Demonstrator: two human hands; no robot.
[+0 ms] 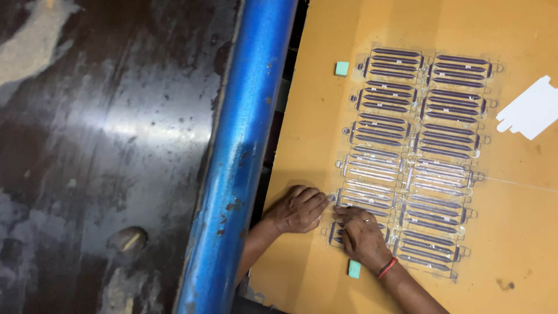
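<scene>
A clear plastic blister sheet [415, 157] lies on the orange table [523, 232]. It holds two columns of packs, each with dark slim pen-like pieces. My left hand [297, 210] lies palm down on the table at the sheet's lower left edge, fingertips touching the rim. My right hand [363, 238], a red bangle on its wrist, rests flat on the lowest left pack [336, 232] and covers most of it. The fingertips of both hands nearly meet. Neither hand grips anything that I can see.
A small green block [342, 68] sits by the sheet's top left corner, and a second green block [354, 268] lies beside my right wrist. A white cut-out card [532, 107] lies at the right. A blue rail [244, 157] borders the table's left; beyond it is dark stained floor [104, 145].
</scene>
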